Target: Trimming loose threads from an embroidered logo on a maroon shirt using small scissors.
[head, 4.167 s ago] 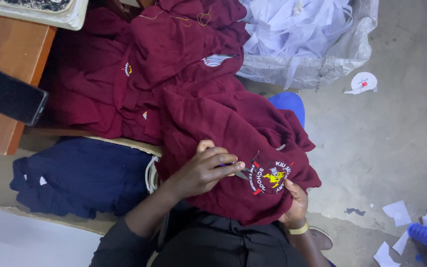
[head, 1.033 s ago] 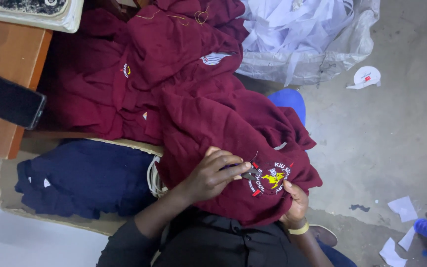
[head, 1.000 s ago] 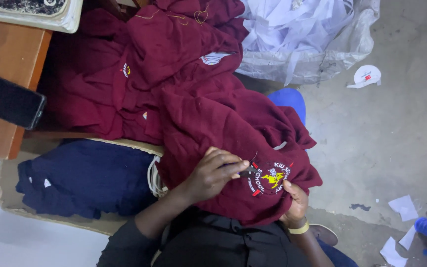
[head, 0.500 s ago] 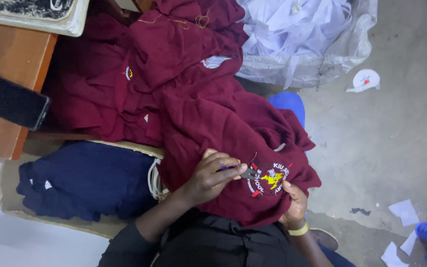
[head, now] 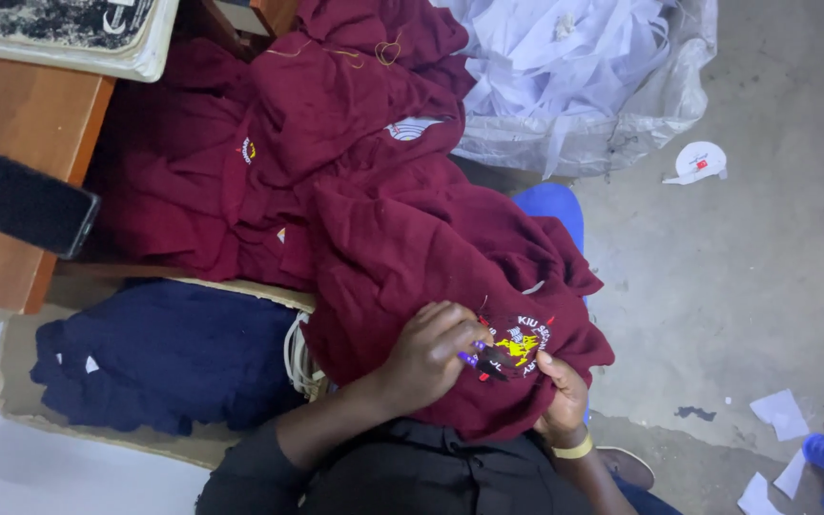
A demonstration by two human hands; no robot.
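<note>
Head view, garment: I see a maroon sweater point(head: 412, 238) of soft, matte knit lying crumpled over the person's lap, its folds running up toward the pile behind it.
Head view, badge: an embroidered crest point(head: 517, 345) in yellow, white and red thread sits on the sweater's lower right part, between the two hands.
Head view, left hand: the left hand point(head: 428, 355) lies on top of the knit just left of the crest, fingers curled and pressed together on a small purple tool point(head: 474, 360) whose tip reaches the crest's edge.
Head view, right hand: the right hand point(head: 561, 399) grips the sweater's lower edge below the crest, thumb on top and fingers tucked under the cloth, pinching the fabric; a yellow band point(head: 576, 448) circles the wrist.
Head view, pile: more maroon garments point(head: 269, 143) are heaped in loose folds beside the wooden table, some with small badges.
Head view, table: a wooden table point(head: 21, 143), smooth and brown, fills the upper left; a flat black phone point(head: 21, 200) overhangs its right edge.
Head view, box: a cardboard box point(head: 11, 401) holds dark navy cloth point(head: 164, 353), soft and rumpled.
Head view, sack: a translucent woven sack point(head: 641, 105) of white fabric scraps stands on the grey concrete floor point(head: 765, 267), with paper bits scattered near it.
</note>
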